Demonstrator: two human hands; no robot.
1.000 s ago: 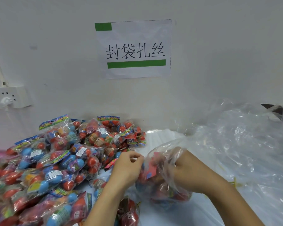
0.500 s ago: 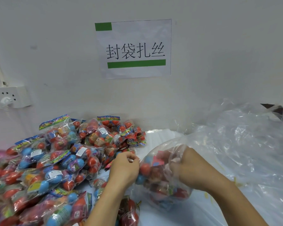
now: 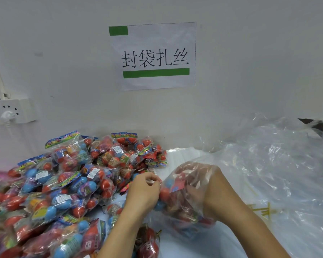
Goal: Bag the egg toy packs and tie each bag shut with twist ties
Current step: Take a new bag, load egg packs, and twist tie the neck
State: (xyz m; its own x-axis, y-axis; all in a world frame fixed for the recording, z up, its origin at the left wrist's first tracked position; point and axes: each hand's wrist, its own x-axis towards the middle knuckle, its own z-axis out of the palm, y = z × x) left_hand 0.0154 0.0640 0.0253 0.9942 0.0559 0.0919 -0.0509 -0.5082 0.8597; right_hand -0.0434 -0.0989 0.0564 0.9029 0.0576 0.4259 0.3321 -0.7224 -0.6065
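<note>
Clear bag (image 3: 185,207) of egg packs: our left hand (image 3: 144,192) pinches its rim, right hand (image 3: 211,187) is inside gripping packs, beside the pile (image 3: 63,183).

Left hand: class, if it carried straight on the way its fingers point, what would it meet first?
Probably the clear bag of egg toy packs; the left hand already pinches its edge, fingers curled rightward.

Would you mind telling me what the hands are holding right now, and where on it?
Both hold the clear plastic bag of egg toy packs: the left hand pinches its left edge, and the right hand is pushed inside its mouth, among the packs.
</note>
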